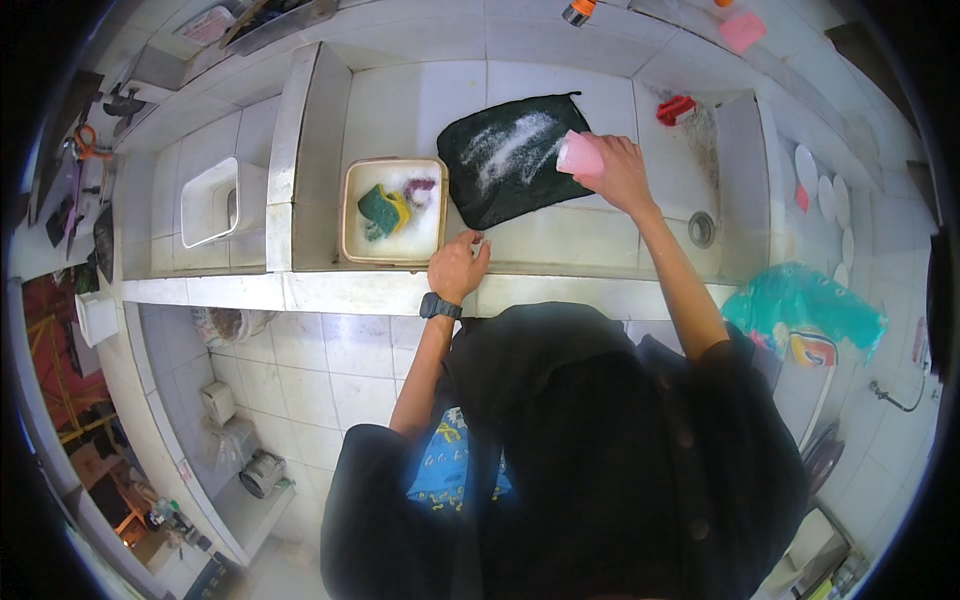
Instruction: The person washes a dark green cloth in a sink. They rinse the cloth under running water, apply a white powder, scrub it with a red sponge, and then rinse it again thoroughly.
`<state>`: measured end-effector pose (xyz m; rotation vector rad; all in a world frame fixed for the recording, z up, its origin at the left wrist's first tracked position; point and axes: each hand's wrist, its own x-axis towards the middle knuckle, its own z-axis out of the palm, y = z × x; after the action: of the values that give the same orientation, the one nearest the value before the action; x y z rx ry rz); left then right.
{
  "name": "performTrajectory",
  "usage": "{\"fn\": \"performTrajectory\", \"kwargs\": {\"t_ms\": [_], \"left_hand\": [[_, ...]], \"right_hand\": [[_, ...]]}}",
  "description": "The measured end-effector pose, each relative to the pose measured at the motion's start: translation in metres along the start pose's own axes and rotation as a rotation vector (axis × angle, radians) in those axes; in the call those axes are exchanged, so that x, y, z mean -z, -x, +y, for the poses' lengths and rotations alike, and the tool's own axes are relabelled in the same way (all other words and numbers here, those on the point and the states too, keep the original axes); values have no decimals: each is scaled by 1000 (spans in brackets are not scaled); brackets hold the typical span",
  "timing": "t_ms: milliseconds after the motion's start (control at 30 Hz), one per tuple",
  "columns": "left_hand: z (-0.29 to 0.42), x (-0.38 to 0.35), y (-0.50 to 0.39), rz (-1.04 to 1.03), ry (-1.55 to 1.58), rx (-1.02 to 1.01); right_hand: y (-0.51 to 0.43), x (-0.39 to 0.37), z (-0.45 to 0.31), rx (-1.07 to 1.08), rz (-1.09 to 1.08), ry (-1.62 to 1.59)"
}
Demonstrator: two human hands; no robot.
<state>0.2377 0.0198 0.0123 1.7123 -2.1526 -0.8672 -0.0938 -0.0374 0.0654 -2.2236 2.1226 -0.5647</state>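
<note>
A dark cloth item (517,161) lies flat in the tiled basin, streaked with white suds or powder. Over its right side my right hand (619,174) holds a pink sponge or block (580,154), whose left end looks white. My left hand (457,266), with a watch on the wrist, rests at the basin's front ledge, fingers loosely curled and holding nothing visible. Just above and left of it stands a square tub (346,217) of foamy water, with a green and yellow scouring sponge (384,210) and a purplish item (420,187) in the foam.
A red brush or clip-like object (676,111) lies at the basin's back right, with a round drain (702,229) nearer the front. A white bin (211,202) stands in the left compartment, beyond a tiled divider (281,172). A teal plastic bag (814,311) sits right of my right arm.
</note>
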Motion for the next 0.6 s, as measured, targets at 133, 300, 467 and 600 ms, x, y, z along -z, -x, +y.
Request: {"fn": "performTrajectory", "kwargs": {"t_ms": [133, 300, 467, 600], "left_hand": [[3, 2, -1, -44, 1, 47], [7, 5, -2, -47, -21, 67], [10, 5, -3, -32, -13, 75], [10, 6, -3, -46, -21, 84]], "right_hand": [[17, 11, 17, -44, -61, -17], [31, 26, 36, -149, -40, 30], [34, 31, 48, -99, 164, 46], [17, 23, 44, -92, 38, 5]]}}
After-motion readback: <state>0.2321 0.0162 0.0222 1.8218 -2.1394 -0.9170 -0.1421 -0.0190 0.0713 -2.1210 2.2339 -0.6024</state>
